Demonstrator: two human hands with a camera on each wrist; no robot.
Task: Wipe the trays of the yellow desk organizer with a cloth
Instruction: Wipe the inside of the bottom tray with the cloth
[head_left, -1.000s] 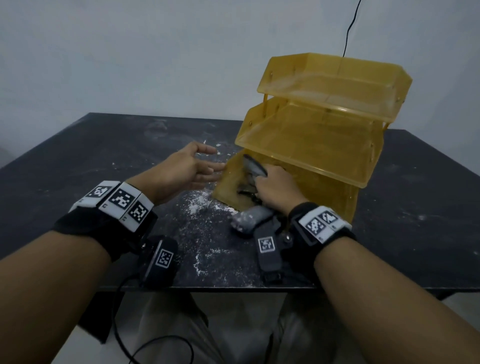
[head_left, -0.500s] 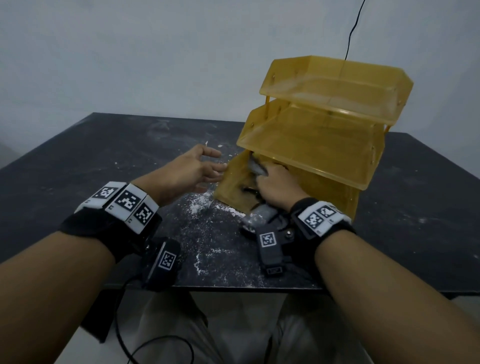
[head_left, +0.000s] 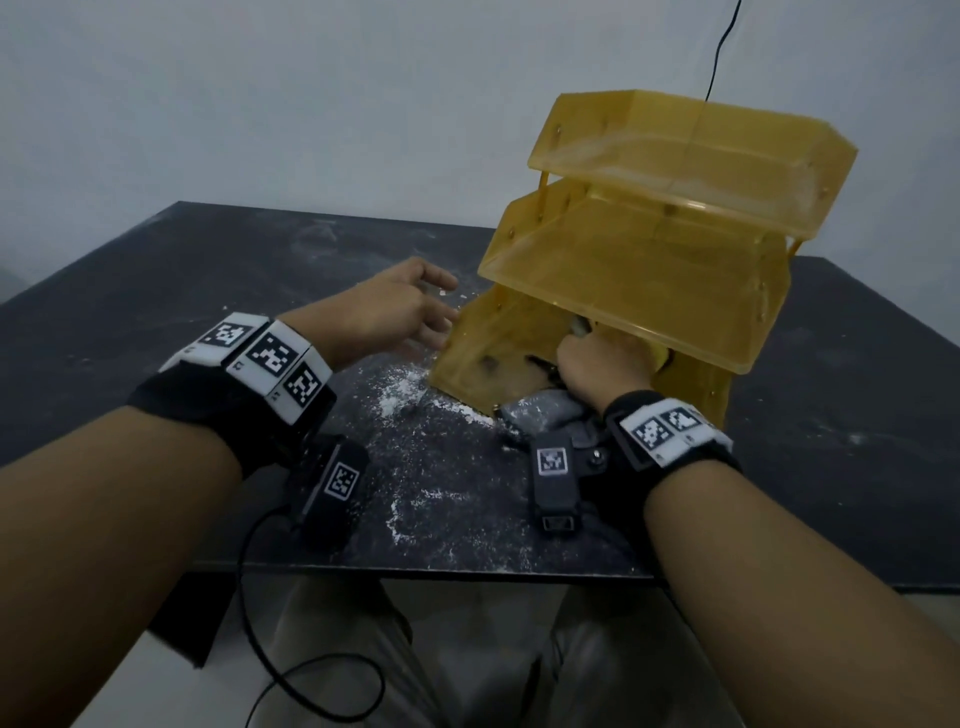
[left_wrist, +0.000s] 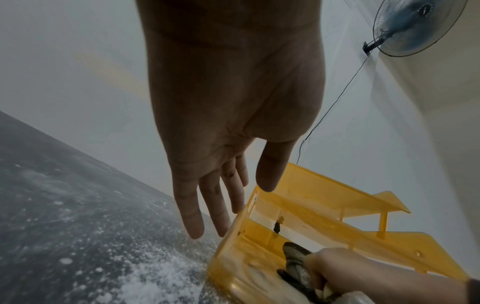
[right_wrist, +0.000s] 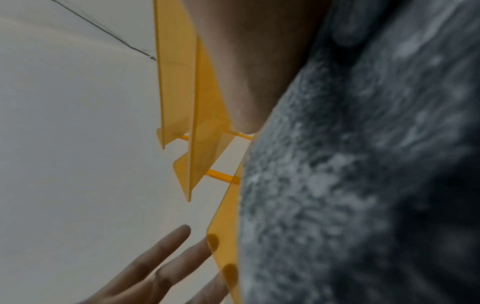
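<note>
Organizer: our yellow organizer (head_left: 644, 270) stands on the dark tabletop (head_left: 156, 291), a bit right of the middle. It has three trays, one over the other.
How it handles: we think it is light, thin, hard plastic. It looks smooth, so it may slide or tip when we rub hard. The thin posts between the trays look easy to snap.
Where to hold it: we think the left side wall of the bottom tray is the best place, low down, not the posts.
Cloth: our grey cloth (head_left: 545, 410) is soft and floppy, with white dust on it. Part of it hangs out over the front of the bottom tray.
Right hand: our right hand (head_left: 605, 361) is inside the bottom tray (head_left: 488, 338), under the middle tray. Its grip is closed around the cloth.
Left hand: our left hand (head_left: 400, 306) has straight, spread fingers and holds nothing. Its fingertips touch the bottom tray's left wall.
What is in the trays: the bottom tray holds our hand and the cloth. The middle tray (head_left: 623, 260) and top tray (head_left: 691, 140) hold no things; the top one shows pale dusty smears.
Powder: white powder (head_left: 410, 389) lies on the tabletop just in front of the organizer.
</note>
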